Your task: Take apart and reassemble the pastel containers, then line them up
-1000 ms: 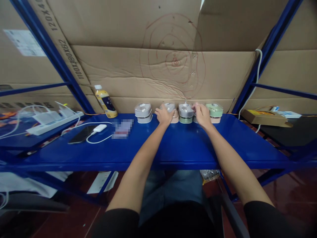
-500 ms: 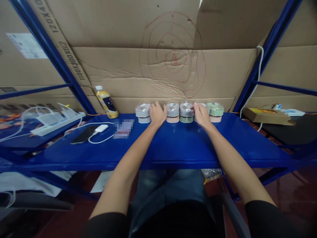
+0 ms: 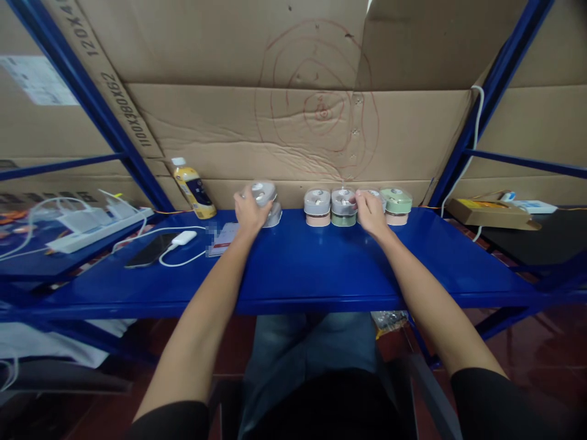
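Observation:
Small boxes with clear lids stand in stacks two high along the back of the blue shelf. My left hand [image 3: 252, 212] is closed on a grey box [image 3: 264, 192], which is tilted and shifted left above another grey box [image 3: 274, 216] at the left end. My right hand [image 3: 370, 212] is closed around the front of a clear-lidded box [image 3: 376, 193], largely hidden by the hand. To its left are a grey-over-green stack [image 3: 343, 208] and a grey-over-pink stack [image 3: 317, 208]. At its right stands a green-over-pink stack [image 3: 397, 205].
A yellow drink bottle [image 3: 194, 189] stands at the back left. Nearer lie a dark phone [image 3: 151, 251], a white charger piece with cable [image 3: 184, 238] and a partly blurred card [image 3: 224, 239]. White power strips [image 3: 98, 231] are further left. Cardboard [image 3: 192, 116] walls the back.
My left hand has moved left from the right side of the left stack and taken hold of its upper grey box, which is now tilted. My right hand stays at its stack.

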The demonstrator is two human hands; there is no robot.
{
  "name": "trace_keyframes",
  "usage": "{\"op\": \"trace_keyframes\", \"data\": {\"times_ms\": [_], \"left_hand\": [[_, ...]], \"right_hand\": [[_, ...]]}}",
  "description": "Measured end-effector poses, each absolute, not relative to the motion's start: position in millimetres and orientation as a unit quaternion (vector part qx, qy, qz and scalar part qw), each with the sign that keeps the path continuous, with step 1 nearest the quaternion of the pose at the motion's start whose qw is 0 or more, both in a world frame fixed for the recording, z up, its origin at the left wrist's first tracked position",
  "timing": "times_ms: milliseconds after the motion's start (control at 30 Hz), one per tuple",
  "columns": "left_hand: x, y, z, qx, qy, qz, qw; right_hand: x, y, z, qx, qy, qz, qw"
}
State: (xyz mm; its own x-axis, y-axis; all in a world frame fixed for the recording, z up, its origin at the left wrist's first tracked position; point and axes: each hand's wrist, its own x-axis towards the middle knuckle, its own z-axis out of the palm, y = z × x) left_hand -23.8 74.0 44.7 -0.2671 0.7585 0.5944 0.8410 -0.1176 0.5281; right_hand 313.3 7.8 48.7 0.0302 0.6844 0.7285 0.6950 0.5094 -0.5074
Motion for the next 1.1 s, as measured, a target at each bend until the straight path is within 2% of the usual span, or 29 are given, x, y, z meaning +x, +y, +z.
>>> {"op": "trace_keyframes", "data": {"times_ms": [167,267,367,467,533,633,833,967,1100], "left_hand": [[-17.1,36.2,57.2,-0.724,-0.484,-0.489,0.049],[-4.2,8.5,51.8,-0.827,-0.354,-0.433,-0.057],[10.4,-10.6,37.0,-0.863,-0.276,-0.383,-0.180],[19.7,-16.7,21.0,-0.863,-0.243,-0.356,-0.263],[20.6,-15.1,12.5,-0.862,-0.242,-0.343,-0.285],[15.3,-9.1,5.0,-0.861,-0.253,-0.335,-0.287],[5.1,-4.2,6.7,-0.907,-0.262,-0.273,-0.186],[7.1,-6.1,7.7,-0.911,-0.269,-0.264,-0.170],[3.3,1.5,7.8,-0.888,-0.289,-0.320,-0.162]], "right_hand": [[300.4,-3.2,51.8,-0.454,-0.730,0.018,0.510],[288.3,-14.7,51.6,-0.386,-0.789,0.042,0.476],[278.9,-22.5,46.6,-0.352,-0.848,0.070,0.391],[271.8,-25.2,39.5,-0.342,-0.882,0.119,0.303],[268.6,-25.8,37.1,-0.342,-0.888,0.140,0.274],[270.5,-25.2,40.4,-0.358,-0.879,0.143,0.281],[306.9,-14.0,53.7,-0.448,-0.817,0.108,0.347],[325.0,-4.6,51.4,-0.521,-0.784,0.096,0.323],[326.9,-1.3,48.7,-0.527,-0.786,0.102,0.308]]}}
